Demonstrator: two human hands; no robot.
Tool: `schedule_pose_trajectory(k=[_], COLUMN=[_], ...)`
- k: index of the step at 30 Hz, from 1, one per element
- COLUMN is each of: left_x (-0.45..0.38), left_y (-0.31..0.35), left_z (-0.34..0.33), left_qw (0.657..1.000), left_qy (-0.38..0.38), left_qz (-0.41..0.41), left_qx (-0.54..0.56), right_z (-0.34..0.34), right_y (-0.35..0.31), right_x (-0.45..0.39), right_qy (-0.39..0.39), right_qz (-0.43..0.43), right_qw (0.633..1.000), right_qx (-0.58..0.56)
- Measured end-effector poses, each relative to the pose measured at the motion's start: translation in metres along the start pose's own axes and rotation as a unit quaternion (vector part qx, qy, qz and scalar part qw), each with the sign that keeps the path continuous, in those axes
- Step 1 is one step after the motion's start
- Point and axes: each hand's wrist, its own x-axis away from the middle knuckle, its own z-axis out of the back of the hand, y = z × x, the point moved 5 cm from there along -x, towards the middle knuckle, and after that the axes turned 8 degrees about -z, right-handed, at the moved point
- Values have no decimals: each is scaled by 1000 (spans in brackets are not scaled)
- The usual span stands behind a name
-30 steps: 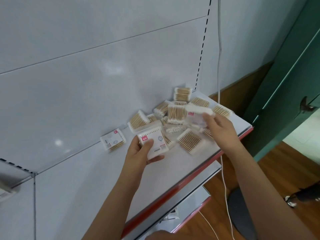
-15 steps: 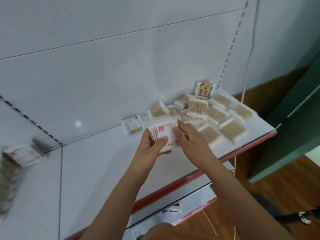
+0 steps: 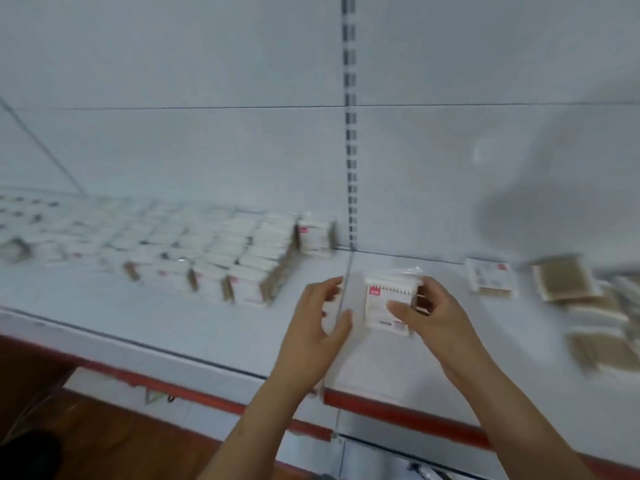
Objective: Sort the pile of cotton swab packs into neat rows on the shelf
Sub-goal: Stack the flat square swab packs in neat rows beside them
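Right hand (image 3: 434, 318) grips a swab pack (image 3: 389, 303), thumb across its front, held just above the shelf (image 3: 207, 327) near the panel seam. Left hand (image 3: 320, 318) beside the pack, fingers loosely curved, apparently holding nothing. Neat rows (image 3: 194, 251) of packs stand to the left, blurred. Loose pile (image 3: 585, 306) lies at right, one pack (image 3: 490, 280) near it.

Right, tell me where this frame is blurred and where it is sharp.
Head view: the rows at left and the loose packs at right smear with motion blur; the held pack and right hand are sharpest; a soft shadow falls on the wall.
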Motion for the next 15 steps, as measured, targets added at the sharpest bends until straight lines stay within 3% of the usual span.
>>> schedule_pose_trajectory(k=[3,5,11,15], left_x=[8,7,-10,-23], left_y=[-27,-38,-56,-70], left_z=[58,81,102,96], left_qw=[969,948,937,953], left_qy=[118,144,134,68], left_qz=[-44,-36,-32,-36], left_qx=[-213,-280,-322,-292], right_z=[-48,-75,-126,-139], right_y=[-4,-7,-32,-16], right_x=[-29,-50,-99,-106], right_qy=[26,46,55,98], right_qz=[39,55,85,23], right_qw=[994,987,984,984], right_qx=[95,147,147,147])
